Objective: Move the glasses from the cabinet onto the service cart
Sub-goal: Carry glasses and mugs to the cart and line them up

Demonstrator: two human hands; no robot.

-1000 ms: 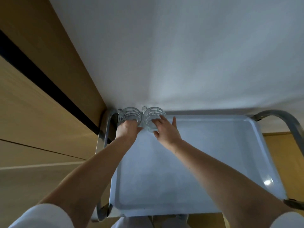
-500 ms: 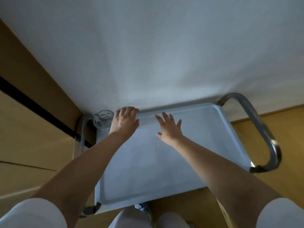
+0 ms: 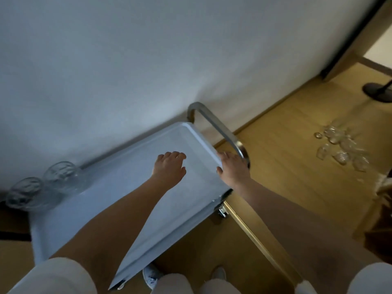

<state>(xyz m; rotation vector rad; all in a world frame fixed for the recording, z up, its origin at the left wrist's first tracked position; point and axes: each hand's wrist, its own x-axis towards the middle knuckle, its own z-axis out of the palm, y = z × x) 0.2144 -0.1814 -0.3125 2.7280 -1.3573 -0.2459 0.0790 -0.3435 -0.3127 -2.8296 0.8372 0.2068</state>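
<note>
two glasses (image 3: 61,176) stand just beside each other in the far left corner of the cart tray (image 3: 101,209), long axis vertical, mouths up; blur hides any contents. the left hand (image 3: 169,169) hovers over the tray centre, fingers loosely curled, holding nothing. the right hand (image 3: 232,169) lies at the tray's right rim beside the metal handle (image 3: 214,126), fingers extended. the hands are apart. far right, a group of glasses (image 3: 341,147) stands on a wooden surface (image 3: 297,177).

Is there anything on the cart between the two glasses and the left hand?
No. In the head view, only bare cart tray lies between the two glasses and the left hand.
</note>
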